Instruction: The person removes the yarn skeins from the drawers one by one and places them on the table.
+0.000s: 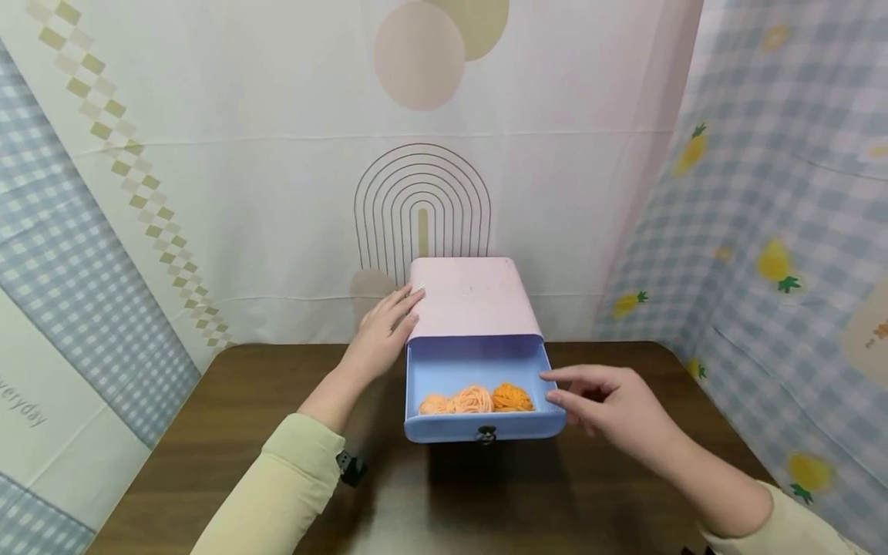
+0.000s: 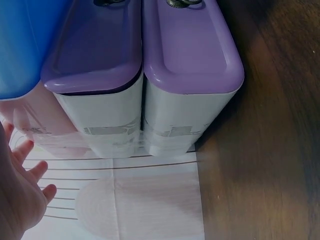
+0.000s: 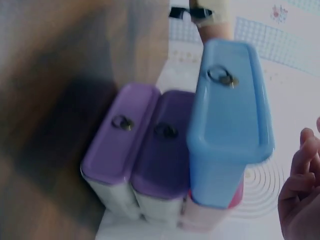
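A relaxed left hand (image 1: 381,333) rests against a pink case (image 1: 475,301) as the right hand (image 1: 617,401), loosely bent and empty, hovers beside its jutting blue drawer (image 1: 444,428), whose yarn (image 1: 512,398) could spill if overpulling tips it.

Dark shadow beneath blue drawer (image 1: 444,430); right wrist view hazy, blurred.

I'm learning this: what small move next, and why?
Perhaps reach the right hand toward the round deep-orange yarn ball: the rectangular blue drawer stands open, that ball lies nearest that hand, and the left hand rests against the boxy pink casing.
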Motion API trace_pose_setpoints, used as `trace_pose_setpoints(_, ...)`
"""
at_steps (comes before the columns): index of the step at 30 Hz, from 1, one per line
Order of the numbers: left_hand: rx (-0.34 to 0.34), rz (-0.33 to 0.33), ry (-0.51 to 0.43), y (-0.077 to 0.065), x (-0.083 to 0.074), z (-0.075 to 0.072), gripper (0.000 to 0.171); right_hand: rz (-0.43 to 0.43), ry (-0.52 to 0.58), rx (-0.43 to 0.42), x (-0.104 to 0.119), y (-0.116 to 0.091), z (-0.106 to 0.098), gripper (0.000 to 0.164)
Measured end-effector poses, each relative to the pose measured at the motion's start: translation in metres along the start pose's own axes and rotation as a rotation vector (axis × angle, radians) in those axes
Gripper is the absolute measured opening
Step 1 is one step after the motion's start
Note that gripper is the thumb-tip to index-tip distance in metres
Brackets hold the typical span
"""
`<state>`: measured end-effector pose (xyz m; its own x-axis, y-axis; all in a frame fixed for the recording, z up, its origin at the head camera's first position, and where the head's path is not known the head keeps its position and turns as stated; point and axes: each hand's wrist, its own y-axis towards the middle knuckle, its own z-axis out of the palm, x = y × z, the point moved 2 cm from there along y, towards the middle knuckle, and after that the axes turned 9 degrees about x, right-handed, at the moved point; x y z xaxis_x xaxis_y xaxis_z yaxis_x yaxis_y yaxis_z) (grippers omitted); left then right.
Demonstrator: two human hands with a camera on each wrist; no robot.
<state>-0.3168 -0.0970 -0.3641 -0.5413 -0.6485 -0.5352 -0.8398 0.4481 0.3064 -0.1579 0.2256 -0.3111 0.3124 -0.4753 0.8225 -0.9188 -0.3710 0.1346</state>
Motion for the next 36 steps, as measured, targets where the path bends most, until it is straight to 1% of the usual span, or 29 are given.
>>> trace_pose_setpoints(3, -0.004, 0.005, 0.000, 0.000, 0.002, 0.000, 0.050, 0.028, -0.054, 0.058, -0.002, 0.010, -0.007, 0.032)
trace_pose_setpoints(9, -0.003, 0.008, -0.006, 0.000, 0.003, 0.001, 0.050, 0.038, -0.155, 0.198, -0.006, 0.028, -0.011, 0.038)
trace_pose_setpoints(14, -0.001, -0.001, 0.000, 0.001, 0.002, 0.000, 0.050, 0.061, -0.251, 0.296, -0.002, 0.042, -0.014, 0.038)
trace_pose_setpoints(19, -0.002, -0.003, 0.000, 0.000, 0.002, -0.001, 0.050, 0.052, -0.360, 0.388, 0.003, 0.056, -0.014, 0.041)
trace_pose_setpoints(21, 0.002, -0.005, -0.003, 0.000, 0.001, -0.002, 0.050, 0.047, -0.396, 0.419, 0.004, 0.060, -0.013, 0.041)
trace_pose_setpoints(27, 0.003, -0.004, 0.001, 0.000, 0.001, 0.000, 0.050, 0.071, -0.508, 0.502, 0.010, 0.070, -0.010, 0.038)
trace_pose_setpoints(32, 0.000, -0.007, 0.004, 0.000, 0.002, 0.000, 0.050, 0.083, -0.633, 0.555, 0.016, 0.076, -0.002, 0.040)
trace_pose_setpoints(36, -0.001, -0.005, -0.004, 0.000, 0.001, -0.001, 0.051, 0.076, -0.747, 0.598, 0.021, 0.079, 0.007, 0.038)
